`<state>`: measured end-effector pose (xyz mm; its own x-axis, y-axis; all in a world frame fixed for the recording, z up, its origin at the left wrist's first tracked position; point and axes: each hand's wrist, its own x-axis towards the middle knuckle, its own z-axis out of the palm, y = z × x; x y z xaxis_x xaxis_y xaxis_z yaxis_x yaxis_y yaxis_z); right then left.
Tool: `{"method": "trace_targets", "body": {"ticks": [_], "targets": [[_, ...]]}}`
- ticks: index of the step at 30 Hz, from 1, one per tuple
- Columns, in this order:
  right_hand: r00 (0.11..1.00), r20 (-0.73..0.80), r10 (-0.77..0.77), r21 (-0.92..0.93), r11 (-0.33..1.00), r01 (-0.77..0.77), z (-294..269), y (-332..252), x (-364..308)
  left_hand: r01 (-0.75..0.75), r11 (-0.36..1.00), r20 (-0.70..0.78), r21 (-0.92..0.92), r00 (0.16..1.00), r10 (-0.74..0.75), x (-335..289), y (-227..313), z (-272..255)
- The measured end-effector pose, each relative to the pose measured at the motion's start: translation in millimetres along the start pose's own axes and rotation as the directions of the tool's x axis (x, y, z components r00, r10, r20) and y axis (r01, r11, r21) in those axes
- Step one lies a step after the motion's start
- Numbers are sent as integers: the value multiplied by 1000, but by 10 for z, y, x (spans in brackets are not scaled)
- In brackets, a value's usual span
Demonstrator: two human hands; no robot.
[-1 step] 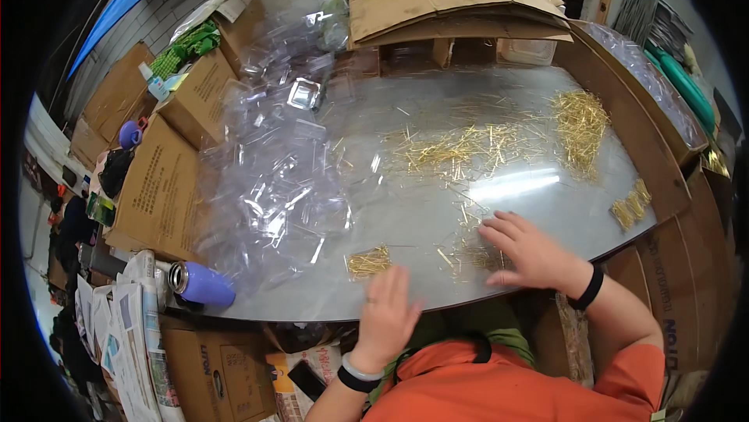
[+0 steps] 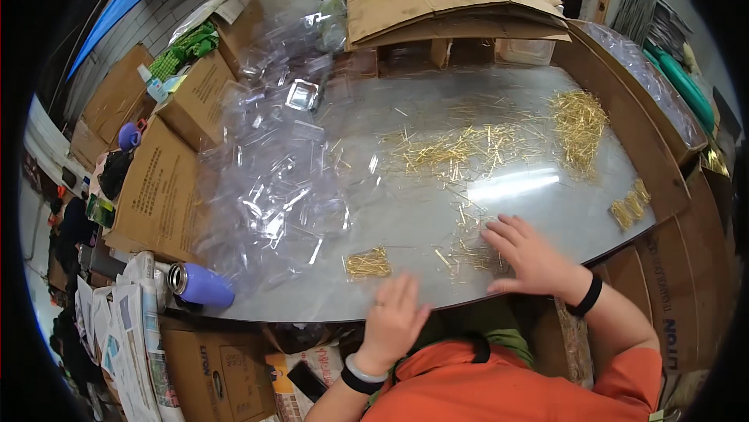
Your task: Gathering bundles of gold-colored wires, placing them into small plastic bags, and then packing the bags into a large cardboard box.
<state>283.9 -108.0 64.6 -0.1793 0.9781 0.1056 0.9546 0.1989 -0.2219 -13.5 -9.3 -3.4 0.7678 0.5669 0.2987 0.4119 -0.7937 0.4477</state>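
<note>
Surface: a grey tabletop [image 2: 413, 211], its near edge running just in front of the person.
Clear plastic: a tangle of transparent trays [image 2: 273, 180] covers the left side.
Cardboard: a flattened cardboard sheet [image 2: 452, 12] is raised along the far edge, with more gold strips on top.
Gold strips: a wide scatter [image 2: 468, 149] lies beyond the middle, and a heap [image 2: 579, 133] sits by the right edge.
Right hand: the right hand [image 2: 530, 258] is beside loose strips [image 2: 466, 258] near the near edge, fingers stretched and slightly apart, thumb out; contact is unclear.
Left hand: the left hand [image 2: 394, 317], blurred at the near edge, looks empty, fingers stretched and fairly close.
Bottle: a purple bottle [image 2: 207, 285] is at the near left corner, apparently uncapped.
Bundles: one small bundle [image 2: 368, 264] lies just beyond the left hand; others [image 2: 630, 205] near the right corner.
Risk: a careless sweep could push strips off the near edge, or a knock could spill the bottle.
Print: dark lettering marks the left carton [image 2: 152, 196] and lower box [image 2: 222, 379].
</note>
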Motion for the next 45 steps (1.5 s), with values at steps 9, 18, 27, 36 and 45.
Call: {"method": "trace_targets", "body": {"ticks": [9, 18, 27, 36, 45], "targets": [[970, -229, 86, 128, 990, -58, 524, -92, -181, 27, 996, 7, 80, 1000, -27, 427, 267, 155], [943, -322, 88, 466, 881, 77, 662, -241, 22, -136, 991, 124, 17, 983, 133, 636, 244, 188], [965, -230, 127, 159, 983, -91, 432, -205, 12, -208, 976, 47, -59, 976, 211, 594, 218, 192], [910, -351, 222, 94, 975, -201, 499, -494, 114, -191, 974, 1, -124, 981, 192, 544, 144, 237], [958, -276, 78, 209, 978, -19, 628, -291, 98, -26, 999, -68, 43, 997, 29, 504, 228, 274]]}}
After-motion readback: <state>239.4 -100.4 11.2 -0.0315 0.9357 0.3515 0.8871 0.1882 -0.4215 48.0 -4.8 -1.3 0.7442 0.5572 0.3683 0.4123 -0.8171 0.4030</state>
